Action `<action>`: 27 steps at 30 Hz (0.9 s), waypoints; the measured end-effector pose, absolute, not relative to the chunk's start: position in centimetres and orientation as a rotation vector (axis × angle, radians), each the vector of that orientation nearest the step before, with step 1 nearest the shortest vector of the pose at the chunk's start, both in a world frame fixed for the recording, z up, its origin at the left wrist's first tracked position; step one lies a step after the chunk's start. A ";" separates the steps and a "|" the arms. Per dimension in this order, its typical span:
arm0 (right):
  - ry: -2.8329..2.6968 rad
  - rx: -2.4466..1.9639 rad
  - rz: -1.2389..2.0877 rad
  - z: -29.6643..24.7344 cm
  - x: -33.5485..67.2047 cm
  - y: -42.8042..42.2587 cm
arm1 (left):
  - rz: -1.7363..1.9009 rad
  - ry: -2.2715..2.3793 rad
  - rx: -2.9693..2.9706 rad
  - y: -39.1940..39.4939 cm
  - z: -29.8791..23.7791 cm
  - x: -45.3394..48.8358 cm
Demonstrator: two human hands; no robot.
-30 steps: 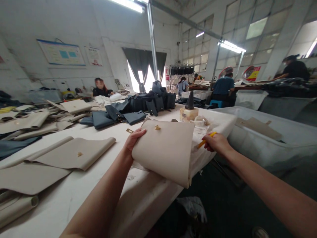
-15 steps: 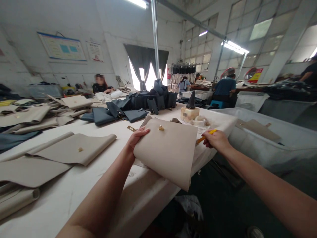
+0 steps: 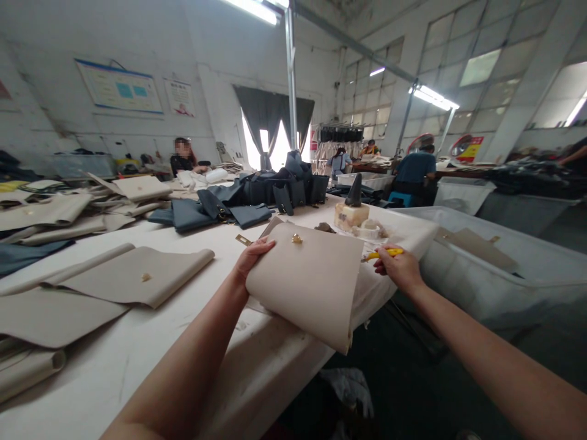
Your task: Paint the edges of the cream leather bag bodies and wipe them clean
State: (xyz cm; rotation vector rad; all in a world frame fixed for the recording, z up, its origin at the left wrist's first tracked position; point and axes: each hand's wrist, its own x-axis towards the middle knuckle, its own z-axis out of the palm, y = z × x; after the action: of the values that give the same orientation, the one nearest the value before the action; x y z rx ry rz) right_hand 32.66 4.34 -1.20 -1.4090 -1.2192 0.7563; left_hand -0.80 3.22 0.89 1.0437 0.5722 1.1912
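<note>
My left hand [image 3: 257, 253] grips the upper left edge of a beige leather bag piece [image 3: 307, 284], thumb on top and fingers underneath. A gold clasp [image 3: 297, 239] sits near its top edge, and a gold slotted plate [image 3: 243, 239] sticks out past my fingers. The piece hangs tilted over the table's front edge. In my right hand [image 3: 398, 266], closed fingers hold a slim yellow-handled tool [image 3: 393, 252], its tip close to the piece's right edge. Whether the tip touches the leather I cannot tell.
On the white table [image 3: 174, 342] lie beige bag pieces [image 3: 137, 275] to the left and dark blue bags [image 3: 270, 192] behind. A stained block with a black cone [image 3: 354, 192] stands at the table's right end. Beyond is a white bin [image 3: 541, 256]. Several people work in the background.
The yellow-handled tool has turned slightly to lie flatter in my right hand. The bag piece has shifted a little left in view, still held by my left hand.
</note>
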 end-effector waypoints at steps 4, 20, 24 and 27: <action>-1.239 -1.463 0.794 -1.4 32.5 4.6 | 1.196 0.569 1.037 3.2 0.8 -1.0; -1.403 -1.582 0.953 1.5 32.2 -1.4 | 1.273 0.602 1.043 2.9 1.0 -0.8; -1.449 -1.507 0.992 0.8 32.4 -3.9 | 1.274 0.609 1.054 2.9 1.0 -0.7; -1.447 -1.495 1.025 0.3 32.6 -5.3 | 1.275 0.606 1.056 2.8 1.0 -0.7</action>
State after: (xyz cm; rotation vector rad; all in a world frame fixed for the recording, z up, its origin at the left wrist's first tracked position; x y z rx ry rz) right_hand 32.62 -5.30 0.30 -1.4954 -1.4468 1.0252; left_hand -0.70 2.84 1.00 1.0557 0.6058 1.2745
